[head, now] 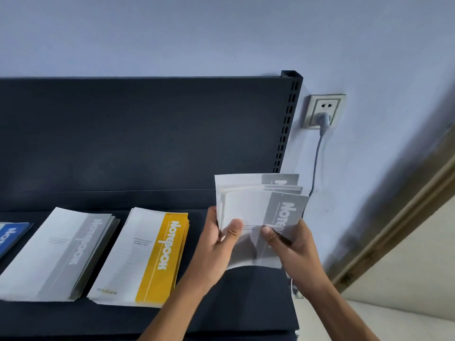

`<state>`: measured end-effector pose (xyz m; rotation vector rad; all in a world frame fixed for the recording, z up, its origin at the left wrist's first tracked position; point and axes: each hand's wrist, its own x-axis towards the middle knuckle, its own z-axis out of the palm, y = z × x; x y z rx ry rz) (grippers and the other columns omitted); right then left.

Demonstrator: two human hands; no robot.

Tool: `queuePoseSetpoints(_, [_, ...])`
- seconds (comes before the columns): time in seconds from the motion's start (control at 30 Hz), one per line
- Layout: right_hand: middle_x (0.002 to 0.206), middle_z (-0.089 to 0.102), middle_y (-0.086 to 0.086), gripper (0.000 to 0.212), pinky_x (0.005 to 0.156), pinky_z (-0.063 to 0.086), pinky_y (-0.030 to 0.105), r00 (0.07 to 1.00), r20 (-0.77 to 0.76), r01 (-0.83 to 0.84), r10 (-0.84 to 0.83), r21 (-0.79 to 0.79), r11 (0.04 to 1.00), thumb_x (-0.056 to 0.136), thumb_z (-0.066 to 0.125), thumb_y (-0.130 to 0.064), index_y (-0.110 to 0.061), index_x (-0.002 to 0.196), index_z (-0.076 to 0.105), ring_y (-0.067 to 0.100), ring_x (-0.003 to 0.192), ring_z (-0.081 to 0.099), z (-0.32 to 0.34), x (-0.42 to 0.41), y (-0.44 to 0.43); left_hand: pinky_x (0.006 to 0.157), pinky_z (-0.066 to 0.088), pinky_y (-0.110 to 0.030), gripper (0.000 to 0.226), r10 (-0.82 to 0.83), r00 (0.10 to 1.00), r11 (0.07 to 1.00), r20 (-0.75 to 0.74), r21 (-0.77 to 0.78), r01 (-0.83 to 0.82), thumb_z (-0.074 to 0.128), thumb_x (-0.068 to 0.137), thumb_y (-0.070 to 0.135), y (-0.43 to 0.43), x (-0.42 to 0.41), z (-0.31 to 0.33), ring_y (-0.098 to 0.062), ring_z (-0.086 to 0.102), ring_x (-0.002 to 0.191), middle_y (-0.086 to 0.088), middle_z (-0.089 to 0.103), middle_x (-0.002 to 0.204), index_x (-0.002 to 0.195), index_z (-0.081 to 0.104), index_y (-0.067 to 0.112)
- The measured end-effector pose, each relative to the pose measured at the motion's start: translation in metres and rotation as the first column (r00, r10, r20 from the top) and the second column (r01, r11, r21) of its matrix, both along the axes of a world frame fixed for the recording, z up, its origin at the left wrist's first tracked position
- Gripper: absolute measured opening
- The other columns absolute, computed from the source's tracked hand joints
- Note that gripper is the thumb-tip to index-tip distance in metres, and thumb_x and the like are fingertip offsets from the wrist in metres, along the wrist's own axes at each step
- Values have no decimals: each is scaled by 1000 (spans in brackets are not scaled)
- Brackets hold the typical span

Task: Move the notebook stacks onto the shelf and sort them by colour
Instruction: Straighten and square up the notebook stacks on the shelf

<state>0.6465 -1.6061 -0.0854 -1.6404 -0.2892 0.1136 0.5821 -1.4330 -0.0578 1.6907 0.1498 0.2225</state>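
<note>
Grey-striped white paper notebooks (248,207), fanned bundle, pinched btwn my left hand (219,242) & right hand (295,249); yellow-striped notebook stack (147,257) just left of hands on dark shelf (246,296).

Shop or stockroom: dark blue metal display shelf (246,303) with slotted upright post (286,124), holding 3 flat stacks of colour-banded paper notebooks (138,257); white wall socket (323,110).

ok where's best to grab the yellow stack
Its near short end, from the front, pinched top and bottom. The yellow stack lies flat, end-on to you; the grey stack sits close on its left. The left hand and right hand hold the grey notebooks.
</note>
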Motion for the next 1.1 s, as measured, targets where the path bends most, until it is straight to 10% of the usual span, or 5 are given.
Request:
queuePoseSetpoints(0.37, [125,75,0,37,99,57,29,986,-96,-140,133,-74,987,100,63,-7,-17,135,56,14,120,69,-40,-8,4,81,41,3,45,80,996,991,-41,115,-75,49,88,64,7,-16,-38,28,49,109,36,62,115,126,41,42])
queuePoseSetpoints(0.53, [131,70,0,41,100,55,23,988,-80,-140,131,-128,982,103,58,-3,-13,141,50,13,125,64,-51,-9,9,81,44,1,27,99,990,980,-102,184,-79,51,102,32,6,-11,-63,31,48,107,32,52,119,120,37,46])
queuePoseSetpoints(0.7, [118,73,-8,28,83,57,16,982,-167,-115,93,-131,985,103,60,-11,-22,128,53,-2,104,70,-33,-8,14,72,57,-17,30,188,973,951,-134,272,-146,46,96,59,12,-3,-54,8,66,92,13,70,105,113,47,35])
queuePoseSetpoints(0.9, [118,66,0,25,88,53,38,911,-393,60,-129,-182,981,104,55,-23,-15,128,51,19,107,65,-21,-1,31,44,40,-11,33,291,916,866,-276,483,-129,34,106,36,16,16,-41,-10,63,73,-2,63,94,121,48,11])
queuePoseSetpoints(1.1, [71,59,1,18,59,41,30,907,-345,70,-242,-445,893,93,57,-15,-10,75,57,21,63,52,-34,1,36,54,36,-16,32,335,859,765,-388,645,-8,44,104,35,21,16,-61,-10,58,83,-3,59,104,114,59,8])
